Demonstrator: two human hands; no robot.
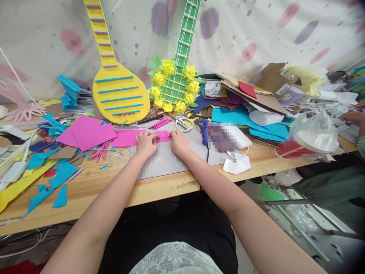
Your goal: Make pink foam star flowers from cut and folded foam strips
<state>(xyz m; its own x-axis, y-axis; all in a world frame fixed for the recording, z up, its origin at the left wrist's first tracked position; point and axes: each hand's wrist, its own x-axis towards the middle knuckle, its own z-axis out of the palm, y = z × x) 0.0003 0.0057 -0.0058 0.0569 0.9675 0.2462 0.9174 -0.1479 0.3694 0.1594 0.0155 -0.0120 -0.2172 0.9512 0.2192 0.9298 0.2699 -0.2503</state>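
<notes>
A long strip of bright pink paper [125,138] lies across the grey cutting mat [159,164], its right end folded over. My left hand [146,144] is closed on the strip near that end, fingers curled and thumb toward the fold. At the tip of the strip, my right hand [179,144] pinches the paper, its fingertips partly hidden. White-handled scissors [184,125] lie just behind my right hand. To their right stands a blue glue gun [203,131], its cord running toward the table edge.
Behind the mat lean a yellow paper guitar [121,95] and a green one [182,64] with yellow flowers. Pink sheets [88,133] and blue scraps [64,173] cover the left. At right are stacked cardboard [253,93], a bagged red cup [296,146] and another person's arm [353,118].
</notes>
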